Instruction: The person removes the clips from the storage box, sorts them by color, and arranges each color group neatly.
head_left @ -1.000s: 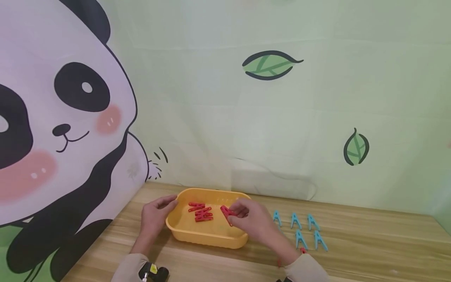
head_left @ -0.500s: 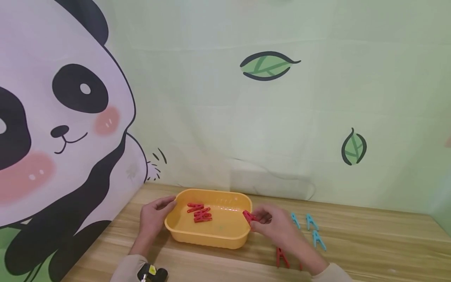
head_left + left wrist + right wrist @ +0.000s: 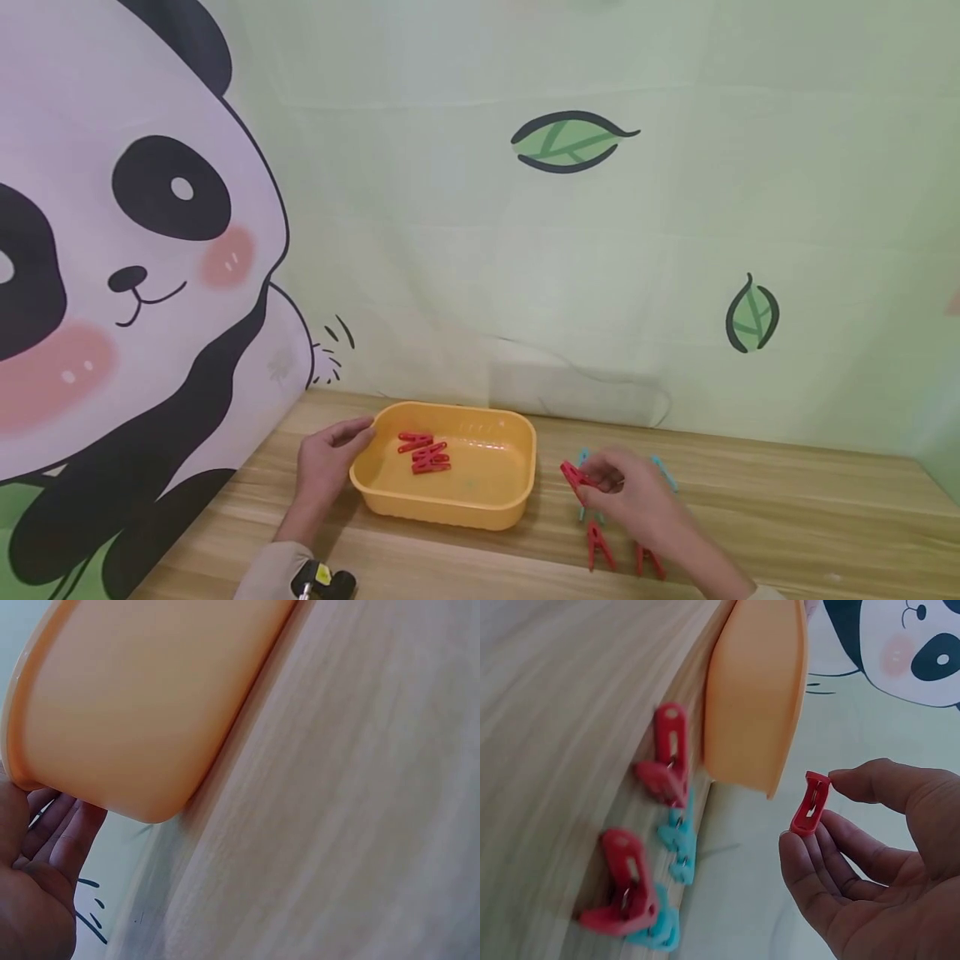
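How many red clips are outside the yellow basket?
3 visible: the held clip in the right hand, the left clip and right clip on the table. Others may be hidden.

No readable text, brands or numbers; small yellow label [image 3: 324,574] on black wrist device [image 3: 342,585], illegible.

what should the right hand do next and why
Probably lower the pinched red clothespin onto the table, beside the two other red clothespins: the right hand has carried it out of the yellow basin within the last second and now holds it above the wood near them.
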Available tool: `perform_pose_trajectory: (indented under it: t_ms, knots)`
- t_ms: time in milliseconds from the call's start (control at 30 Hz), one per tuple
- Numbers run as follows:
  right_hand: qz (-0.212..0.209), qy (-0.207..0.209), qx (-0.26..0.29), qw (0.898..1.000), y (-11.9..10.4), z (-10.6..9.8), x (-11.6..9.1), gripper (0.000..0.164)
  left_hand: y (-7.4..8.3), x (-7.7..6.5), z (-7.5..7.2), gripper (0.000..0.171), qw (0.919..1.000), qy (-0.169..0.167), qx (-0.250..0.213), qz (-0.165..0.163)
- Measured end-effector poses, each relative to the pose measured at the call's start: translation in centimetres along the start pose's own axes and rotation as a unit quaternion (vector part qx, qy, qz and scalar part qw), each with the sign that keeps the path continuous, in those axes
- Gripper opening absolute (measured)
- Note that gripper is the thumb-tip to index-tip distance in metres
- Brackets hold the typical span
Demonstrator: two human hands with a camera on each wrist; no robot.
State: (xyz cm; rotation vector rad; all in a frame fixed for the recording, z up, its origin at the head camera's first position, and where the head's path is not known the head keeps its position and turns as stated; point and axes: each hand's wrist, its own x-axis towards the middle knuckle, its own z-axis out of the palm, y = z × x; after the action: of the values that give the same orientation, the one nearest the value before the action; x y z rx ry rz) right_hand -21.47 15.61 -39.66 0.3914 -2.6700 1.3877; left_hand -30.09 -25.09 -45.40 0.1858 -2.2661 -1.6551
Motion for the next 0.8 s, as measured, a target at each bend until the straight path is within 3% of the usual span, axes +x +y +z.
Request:
perform_pose_trajectory:
  t_ms: [800]
  knots:
    - [0.075, 0.002, -0.072, 0.995, 4.3, -3.6, -2.3, 0.02, -0.1, 0.0, -0.1, 0.031, 1.0, -0.004, 0.002, -0.004]
